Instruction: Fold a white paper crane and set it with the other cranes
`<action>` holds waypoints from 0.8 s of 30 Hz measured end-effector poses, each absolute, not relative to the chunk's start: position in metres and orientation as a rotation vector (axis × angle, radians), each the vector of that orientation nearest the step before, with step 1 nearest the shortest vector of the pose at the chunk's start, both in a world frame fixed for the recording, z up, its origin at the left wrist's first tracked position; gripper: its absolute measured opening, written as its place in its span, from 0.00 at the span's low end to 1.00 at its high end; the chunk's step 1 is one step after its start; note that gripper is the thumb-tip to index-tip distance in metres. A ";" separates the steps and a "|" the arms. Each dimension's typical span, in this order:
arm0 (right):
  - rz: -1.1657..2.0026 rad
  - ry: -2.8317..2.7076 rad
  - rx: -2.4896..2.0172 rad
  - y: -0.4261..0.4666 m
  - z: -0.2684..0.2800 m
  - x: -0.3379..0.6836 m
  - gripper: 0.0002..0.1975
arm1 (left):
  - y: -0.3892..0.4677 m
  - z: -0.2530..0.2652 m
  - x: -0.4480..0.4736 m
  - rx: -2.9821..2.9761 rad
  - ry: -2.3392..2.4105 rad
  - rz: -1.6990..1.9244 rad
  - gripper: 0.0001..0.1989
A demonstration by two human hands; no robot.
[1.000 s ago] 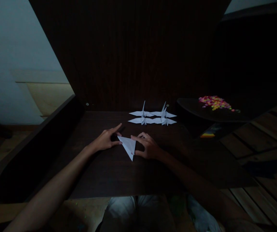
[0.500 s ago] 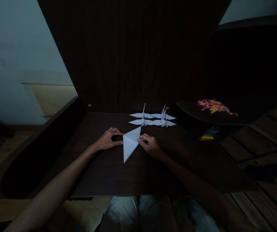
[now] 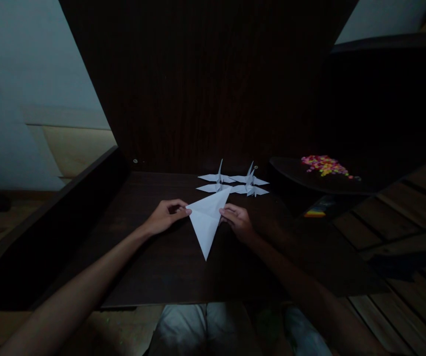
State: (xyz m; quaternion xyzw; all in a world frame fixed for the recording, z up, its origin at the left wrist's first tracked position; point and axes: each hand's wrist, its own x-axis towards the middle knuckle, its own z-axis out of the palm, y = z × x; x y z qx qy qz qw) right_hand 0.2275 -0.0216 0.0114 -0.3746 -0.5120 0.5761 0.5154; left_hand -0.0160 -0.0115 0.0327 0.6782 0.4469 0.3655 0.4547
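Note:
A folded white sheet of paper [image 3: 208,217], triangular with a crease across it, is held between my two hands above the dark desk. My left hand [image 3: 166,216] pinches its left corner between thumb and fingers. On the other side, my right hand [image 3: 238,221] grips the right edge, thumb on top and fingers partly hidden behind the paper. One point of the paper faces me and another points up and right, overlapping the view of the white paper cranes [image 3: 216,178]. Several of these cranes stand in two rows at the back of the desk.
A pile of small colourful pieces [image 3: 326,165] lies on a raised dark shelf [image 3: 290,170] to the right. Dark side panel [image 3: 49,227] borders the desk [image 3: 142,277] at left, and a tall dark board [image 3: 213,89] rises behind.
The folded paper has turned, its near point swinging right and its far point reaching further up and right. Both hands have shifted their grip, and my right hand has moved slightly right.

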 end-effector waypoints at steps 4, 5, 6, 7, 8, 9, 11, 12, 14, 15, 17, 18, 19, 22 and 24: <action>1.433 -1.137 -0.890 -0.024 0.014 0.226 0.14 | -0.018 0.041 -0.013 1.555 1.055 1.000 0.15; 1.439 -1.135 -0.893 -0.025 0.015 0.225 0.14 | -0.020 0.043 -0.012 1.525 1.045 1.025 0.15; 1.444 -1.140 -0.893 -0.026 0.016 0.225 0.14 | -0.021 0.045 -0.011 1.498 1.040 1.043 0.14; 1.446 -1.145 -0.893 -0.027 0.017 0.224 0.14 | -0.022 0.046 -0.011 1.476 1.039 1.054 0.14; 1.447 -1.147 -0.893 -0.028 0.018 0.224 0.14 | -0.023 0.047 -0.011 1.460 1.036 1.059 0.13; 1.449 -1.147 -0.894 -0.028 0.018 0.223 0.15 | -0.024 0.047 -0.010 1.444 1.030 1.064 0.13; 1.452 -1.143 -0.896 -0.029 0.018 0.222 0.14 | -0.025 0.047 -0.010 1.409 1.009 1.072 0.12; 1.457 -1.146 -0.893 -0.029 0.017 0.222 0.14 | -0.025 0.046 -0.010 1.388 0.998 1.081 0.12; 1.463 -1.163 -0.883 -0.029 0.015 0.221 0.13 | -0.025 0.043 -0.010 1.344 0.981 1.103 0.11; 1.460 -1.174 -0.877 -0.029 0.013 0.221 0.13 | -0.025 0.042 -0.010 1.322 0.975 1.112 0.10; 1.441 -1.189 -0.872 -0.029 0.011 0.220 0.12 | -0.025 0.040 -0.009 1.282 0.958 1.117 0.10; 1.427 -1.192 -0.873 -0.029 0.010 0.220 0.12 | -0.025 0.040 -0.009 1.260 0.951 1.116 0.10; 1.414 -1.193 -0.876 -0.030 0.009 0.220 0.11 | -0.026 0.040 -0.008 1.238 0.943 1.114 0.10; 1.404 -1.207 -0.892 -0.032 0.008 0.220 0.12 | -0.029 0.042 -0.005 1.189 0.928 1.110 0.08; 1.417 -1.228 -0.915 -0.035 0.009 0.219 0.15 | -0.032 0.044 -0.002 1.160 0.911 1.105 0.08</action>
